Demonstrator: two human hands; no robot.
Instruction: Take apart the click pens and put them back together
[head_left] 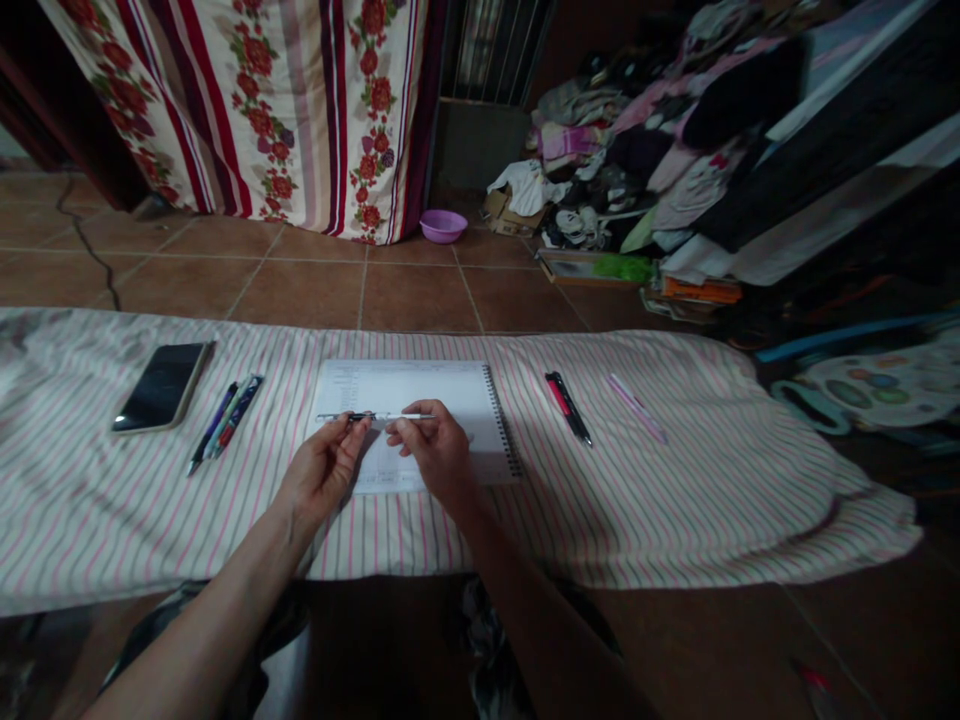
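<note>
Over a spiral notebook, both hands pinch a slim pen, dark at its left part and white at its right. It lies level, side to side. My left hand closes its fingertips on the dark part. My right hand grips the white part between thumb and fingers. Whether the pen is in one piece or two is too small to tell. Right of the notebook lie a black and red pen and a pink and white pen. Several pens lie together on the left.
A striped cloth covers the low surface. A phone rests at its left. Beyond are a tiled floor, a flowered curtain, a purple basin and heaped clothes. A patterned plastic seat stands at right.
</note>
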